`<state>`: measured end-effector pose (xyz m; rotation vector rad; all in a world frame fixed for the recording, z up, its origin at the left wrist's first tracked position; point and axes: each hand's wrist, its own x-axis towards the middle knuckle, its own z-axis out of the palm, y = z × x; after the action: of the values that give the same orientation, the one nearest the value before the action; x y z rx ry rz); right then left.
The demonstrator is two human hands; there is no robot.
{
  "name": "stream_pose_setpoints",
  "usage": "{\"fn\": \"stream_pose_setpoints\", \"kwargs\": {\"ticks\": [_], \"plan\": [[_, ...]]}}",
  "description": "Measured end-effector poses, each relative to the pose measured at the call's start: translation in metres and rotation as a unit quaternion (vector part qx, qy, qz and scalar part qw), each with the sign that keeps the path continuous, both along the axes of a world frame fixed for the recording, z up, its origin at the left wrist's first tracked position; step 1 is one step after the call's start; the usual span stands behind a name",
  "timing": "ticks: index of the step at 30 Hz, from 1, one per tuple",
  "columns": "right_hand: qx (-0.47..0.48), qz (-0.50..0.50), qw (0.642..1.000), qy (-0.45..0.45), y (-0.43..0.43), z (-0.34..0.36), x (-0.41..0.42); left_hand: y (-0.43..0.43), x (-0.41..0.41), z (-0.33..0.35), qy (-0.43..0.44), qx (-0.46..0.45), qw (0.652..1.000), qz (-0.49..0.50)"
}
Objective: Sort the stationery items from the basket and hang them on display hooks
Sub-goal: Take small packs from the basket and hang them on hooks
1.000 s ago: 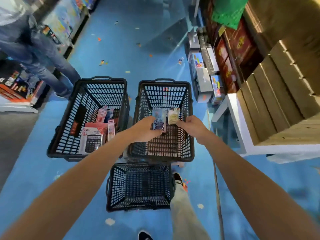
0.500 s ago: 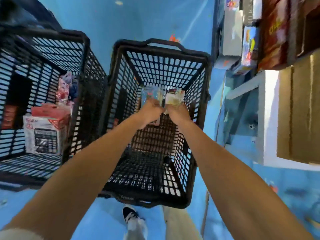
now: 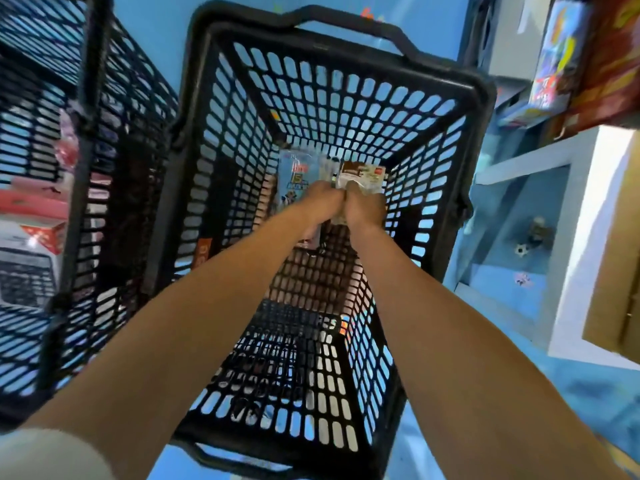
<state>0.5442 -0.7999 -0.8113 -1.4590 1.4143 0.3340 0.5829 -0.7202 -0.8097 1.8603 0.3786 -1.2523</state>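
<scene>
Both my arms reach deep into a black plastic basket (image 3: 346, 95) on the blue floor. My left hand (image 3: 320, 202) grips a blue illustrated stationery pack (image 3: 294, 178). My right hand (image 3: 365, 207) grips a cream and brown pack (image 3: 363, 173). The two hands touch side by side, low in the basket near its far wall. The packs' lower parts are hidden behind my fingers.
A second black basket (image 3: 86, 140) stands at the left with a boxed calculator (image 3: 31, 258) and pink packs inside. White shelving (image 3: 585, 216) and boxed goods (image 3: 554, 57) line the right side. Blue floor (image 3: 485, 393) surrounds the baskets.
My head has dropped closer to the basket and both hands have gone further down into it, drawing together with the packs still held.
</scene>
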Motion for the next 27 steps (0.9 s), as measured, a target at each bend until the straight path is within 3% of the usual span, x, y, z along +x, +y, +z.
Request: {"fn": "stream_pose_setpoints", "kwargs": {"ticks": [9,20,27], "plan": [[0.077,-0.069,0.995,0.0,0.006,0.013,-0.014,0.011,-0.016,0.004,0.024,-0.019,1.0,0.0],[0.139,-0.004,0.989,-0.052,0.043,0.085,-0.063,0.074,-0.041,0.071,0.023,-0.052,0.997,0.06],[0.152,0.022,0.981,-0.116,0.096,0.146,-0.106,0.143,-0.086,0.132,-0.038,-0.097,0.993,0.052]]}}
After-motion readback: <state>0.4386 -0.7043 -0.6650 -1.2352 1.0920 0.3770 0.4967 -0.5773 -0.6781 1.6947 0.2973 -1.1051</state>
